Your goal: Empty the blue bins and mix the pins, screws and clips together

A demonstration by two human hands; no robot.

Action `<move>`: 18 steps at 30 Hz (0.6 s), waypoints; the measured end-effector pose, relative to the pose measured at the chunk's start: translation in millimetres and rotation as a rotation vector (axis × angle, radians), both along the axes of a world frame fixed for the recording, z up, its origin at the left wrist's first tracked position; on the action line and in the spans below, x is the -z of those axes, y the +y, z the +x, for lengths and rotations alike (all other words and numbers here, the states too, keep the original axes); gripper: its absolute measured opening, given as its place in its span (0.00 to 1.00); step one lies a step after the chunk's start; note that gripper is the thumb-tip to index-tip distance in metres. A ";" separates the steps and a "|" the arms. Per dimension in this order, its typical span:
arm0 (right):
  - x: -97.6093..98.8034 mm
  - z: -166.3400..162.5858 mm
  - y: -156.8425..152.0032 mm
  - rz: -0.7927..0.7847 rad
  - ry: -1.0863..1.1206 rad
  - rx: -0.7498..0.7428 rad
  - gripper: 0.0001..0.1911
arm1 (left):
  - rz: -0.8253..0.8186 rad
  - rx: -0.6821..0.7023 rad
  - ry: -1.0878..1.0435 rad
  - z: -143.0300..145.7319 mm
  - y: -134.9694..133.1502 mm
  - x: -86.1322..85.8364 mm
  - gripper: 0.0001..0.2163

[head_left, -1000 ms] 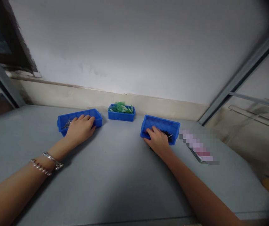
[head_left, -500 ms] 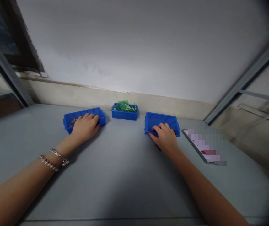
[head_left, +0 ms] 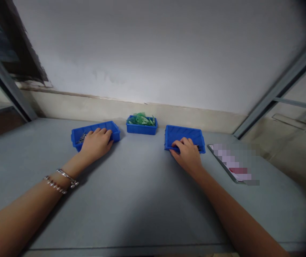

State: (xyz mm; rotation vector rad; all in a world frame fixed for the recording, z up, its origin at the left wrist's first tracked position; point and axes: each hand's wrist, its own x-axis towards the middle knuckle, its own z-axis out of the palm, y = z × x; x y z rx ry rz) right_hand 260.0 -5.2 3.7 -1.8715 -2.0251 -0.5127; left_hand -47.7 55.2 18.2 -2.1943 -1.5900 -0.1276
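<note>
At the left, a blue plastic bin [head_left: 76,134] holds small silvery metal pieces. My left hand [head_left: 96,142] is closed over its near wall, with fingers over the inside and the thumb outside; the fingertips are hidden. A second blue bin [head_left: 183,132] stands at the right, tilted toward me or with its back wall showing. My right hand [head_left: 187,155] is closed on the near rim, thumb outside and fingers curled within. Small dark pieces [head_left: 197,147] show beside the right fingers. Whether either hand also holds a small piece is hidden.
A smaller blue bin [head_left: 142,129] with green and clear plastic pieces [head_left: 141,119] sits between them by the wall. A phone or tablet [head_left: 230,166], partly blurred out, lies at right on the grey table [head_left: 131,200]. Metal posts [head_left: 273,96] rise at both sides.
Both hands stay at their bins, almost still. A small dark thing seen below my right hand earlier no longer shows there. The view has shifted slightly.
</note>
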 end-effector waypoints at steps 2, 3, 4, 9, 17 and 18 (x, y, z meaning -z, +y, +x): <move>0.5 -1.0 -0.7 -0.005 0.004 0.002 0.07 | 0.000 -0.003 0.003 0.0 -0.3 -0.3 0.13; 1.1 -1.4 -0.9 -0.005 0.006 0.003 0.07 | -0.001 -0.005 0.005 -0.1 -0.3 -0.3 0.13; 1.9 -1.9 -1.0 -0.004 0.008 0.003 0.07 | -0.003 -0.008 0.007 -0.2 -0.3 -0.3 0.13; 5.7 -5.7 -0.5 0.052 -0.019 0.002 0.08 | -0.012 -0.016 -0.011 -0.7 0.3 0.7 0.12; 12.4 -16.7 0.6 0.033 -0.023 0.027 0.12 | -0.015 -0.019 0.009 0.4 -0.5 -0.5 0.12; 14.7 -18.5 0.7 0.024 -0.024 0.013 0.13 | -0.016 -0.023 0.016 0.4 -0.4 -0.5 0.12</move>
